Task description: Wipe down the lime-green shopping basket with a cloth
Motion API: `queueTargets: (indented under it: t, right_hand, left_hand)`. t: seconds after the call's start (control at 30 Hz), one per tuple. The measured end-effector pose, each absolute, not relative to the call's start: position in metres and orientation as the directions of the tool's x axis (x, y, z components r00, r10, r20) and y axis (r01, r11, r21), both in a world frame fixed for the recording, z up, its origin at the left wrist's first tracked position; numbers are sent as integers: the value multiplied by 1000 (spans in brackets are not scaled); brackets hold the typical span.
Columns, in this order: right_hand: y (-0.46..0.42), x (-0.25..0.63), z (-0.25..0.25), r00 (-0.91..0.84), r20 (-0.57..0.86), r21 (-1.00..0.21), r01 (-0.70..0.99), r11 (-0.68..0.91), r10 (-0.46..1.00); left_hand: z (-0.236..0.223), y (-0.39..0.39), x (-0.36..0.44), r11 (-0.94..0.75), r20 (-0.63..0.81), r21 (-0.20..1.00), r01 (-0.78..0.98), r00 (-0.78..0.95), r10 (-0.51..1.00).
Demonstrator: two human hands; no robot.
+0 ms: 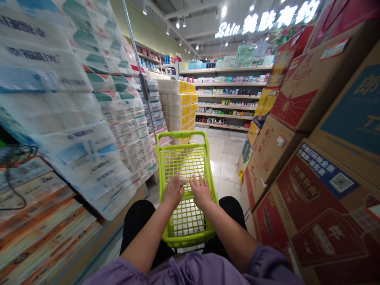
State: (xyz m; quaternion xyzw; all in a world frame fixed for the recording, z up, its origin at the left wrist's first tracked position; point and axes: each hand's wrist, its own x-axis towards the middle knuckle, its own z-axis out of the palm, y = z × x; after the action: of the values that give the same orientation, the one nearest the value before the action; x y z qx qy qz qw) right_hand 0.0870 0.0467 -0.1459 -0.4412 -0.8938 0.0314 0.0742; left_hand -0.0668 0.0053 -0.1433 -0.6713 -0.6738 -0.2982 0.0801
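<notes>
A lime-green plastic shopping basket (210, 174) with a grid of square holes stands between my knees. Its raised handle (182, 133) is at the far end. Above the middle of the basket is my left hand (174, 191), side-on, its fingers loosely bent and apart, with no held thing visible. My right hand (202, 193) hovers close beside it, palm down, fingers spread over the grid. Whether either hand touches the basket I cannot tell. A thin metal pole (139, 67) rises near the basket's far left corner.
Tall stacks of wrapped tissue packs (80, 138) line the left side. Cardboard cartons (285, 130) are piled on the right, close to my arm. A tiled floor aisle (225, 158) leads to shelves of small goods (228, 95). Yellow-and-white paper packs (179, 107) stand beyond the basket.
</notes>
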Motion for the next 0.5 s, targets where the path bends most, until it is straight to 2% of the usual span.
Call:
queueTargets:
  t: [0.07,0.13,0.27,0.33,0.5]
  right_hand:
    - [46,88,-145,-599,115,-126,783,609,793]
    - [45,88,-144,-597,127,-129,782,609,793]
    - [46,88,-145,-597,127,-123,783,610,792]
    - [47,88,-146,-600,120,-118,783,611,791]
    - [47,88,-146,-596,128,-124,783,609,793]
  left_hand:
    - [-139,3,-63,-166,462,225,960,45,886]
    - [-135,0,-61,-190,444,175,966,95,891]
    - [-132,0,-61,-12,468,191,981,-81,880]
    - [-132,1,-63,19,479,212,977,-121,869]
    - [-133,1,-65,-213,448,221,952,95,889]
